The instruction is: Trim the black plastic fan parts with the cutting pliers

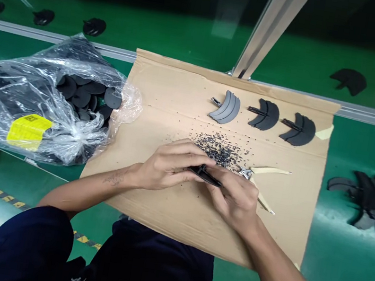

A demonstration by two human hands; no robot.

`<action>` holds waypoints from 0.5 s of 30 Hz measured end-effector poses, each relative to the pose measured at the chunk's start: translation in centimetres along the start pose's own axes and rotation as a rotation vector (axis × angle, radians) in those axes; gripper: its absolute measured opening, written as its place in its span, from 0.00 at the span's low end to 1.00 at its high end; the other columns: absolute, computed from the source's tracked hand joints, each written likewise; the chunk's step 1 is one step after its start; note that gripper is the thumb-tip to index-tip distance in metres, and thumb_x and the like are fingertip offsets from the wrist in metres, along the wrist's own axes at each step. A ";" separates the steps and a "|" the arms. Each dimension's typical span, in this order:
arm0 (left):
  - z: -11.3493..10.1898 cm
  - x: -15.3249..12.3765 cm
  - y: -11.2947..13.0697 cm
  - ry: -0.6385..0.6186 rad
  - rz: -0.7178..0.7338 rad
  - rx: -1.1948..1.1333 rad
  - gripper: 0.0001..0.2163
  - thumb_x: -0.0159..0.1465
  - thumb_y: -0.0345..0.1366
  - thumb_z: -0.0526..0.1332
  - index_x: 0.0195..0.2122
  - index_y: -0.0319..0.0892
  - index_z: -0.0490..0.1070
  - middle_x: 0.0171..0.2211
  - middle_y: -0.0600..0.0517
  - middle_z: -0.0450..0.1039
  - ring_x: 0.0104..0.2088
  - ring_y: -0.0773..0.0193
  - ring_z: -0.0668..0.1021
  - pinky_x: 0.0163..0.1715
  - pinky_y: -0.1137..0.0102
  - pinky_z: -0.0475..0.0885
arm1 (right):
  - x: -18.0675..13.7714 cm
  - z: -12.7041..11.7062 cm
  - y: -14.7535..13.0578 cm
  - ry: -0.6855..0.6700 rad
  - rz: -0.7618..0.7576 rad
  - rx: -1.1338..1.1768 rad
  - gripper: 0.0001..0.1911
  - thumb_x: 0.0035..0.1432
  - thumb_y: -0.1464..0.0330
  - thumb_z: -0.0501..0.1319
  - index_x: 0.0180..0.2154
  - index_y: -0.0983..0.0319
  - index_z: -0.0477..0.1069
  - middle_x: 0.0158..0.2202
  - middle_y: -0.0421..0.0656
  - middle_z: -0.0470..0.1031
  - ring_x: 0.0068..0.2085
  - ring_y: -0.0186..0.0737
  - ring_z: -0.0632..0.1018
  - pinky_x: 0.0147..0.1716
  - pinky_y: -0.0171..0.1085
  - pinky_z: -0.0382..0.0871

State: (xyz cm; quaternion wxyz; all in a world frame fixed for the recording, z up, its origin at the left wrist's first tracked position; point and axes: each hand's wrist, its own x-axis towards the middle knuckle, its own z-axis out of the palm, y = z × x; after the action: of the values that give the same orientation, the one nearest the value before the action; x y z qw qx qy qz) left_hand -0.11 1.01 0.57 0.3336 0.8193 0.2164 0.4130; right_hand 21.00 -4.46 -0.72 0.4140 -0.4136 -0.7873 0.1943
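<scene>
My left hand (pixel 169 164) and my right hand (pixel 235 199) meet over a cardboard sheet (pixel 177 91), and both pinch the same thin black plastic part (pixel 205 174). Cream-handled cutters (pixel 261 172) lie just right of my right hand, which touches them; whether it grips them I cannot tell. A heap of small black trimmings (pixel 220 148) lies just beyond my fingers. Three curved black fan-shaped parts (pixel 227 108) (pixel 266 115) (pixel 300 129) lie in a row at the far side of the cardboard.
A clear plastic bag (pixel 41 101) full of black round parts, with a yellow label (pixel 28 129), lies at the left. Several black parts (pixel 374 203) are piled on the green surface at the right. An aluminium rail (pixel 273 25) rises behind the cardboard.
</scene>
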 end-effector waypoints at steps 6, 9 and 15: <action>-0.2 0.1 -0.2 0.021 0.022 -0.041 0.12 0.67 0.34 0.66 0.51 0.39 0.77 0.41 0.45 0.82 0.41 0.64 0.82 0.43 0.69 0.78 | 0.4 0.0 -0.2 0.005 -0.084 -0.046 0.08 0.66 0.77 0.60 0.46 0.61 0.71 0.41 0.48 0.83 0.41 0.40 0.85 0.39 0.33 0.81; -0.3 0.1 -0.1 0.003 0.036 -0.037 0.11 0.68 0.33 0.64 0.51 0.38 0.77 0.41 0.43 0.82 0.41 0.64 0.82 0.44 0.68 0.78 | 0.4 0.2 -0.2 0.012 -0.071 -0.031 0.08 0.65 0.77 0.60 0.45 0.61 0.71 0.41 0.48 0.83 0.41 0.40 0.85 0.38 0.33 0.81; -0.4 0.1 0.4 0.031 -0.007 -0.042 0.08 0.64 0.33 0.69 0.44 0.40 0.80 0.36 0.47 0.83 0.37 0.65 0.83 0.40 0.71 0.79 | 0.1 0.3 -0.2 -0.021 -0.044 0.049 0.07 0.67 0.75 0.60 0.45 0.61 0.72 0.40 0.48 0.83 0.38 0.40 0.85 0.36 0.33 0.80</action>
State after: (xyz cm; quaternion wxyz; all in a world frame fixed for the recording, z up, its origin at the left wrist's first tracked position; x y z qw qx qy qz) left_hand -0.40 0.95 1.06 0.3489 0.8048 0.2156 0.4290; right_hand 20.61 -4.44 -0.70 0.4199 -0.3837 -0.7955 0.2090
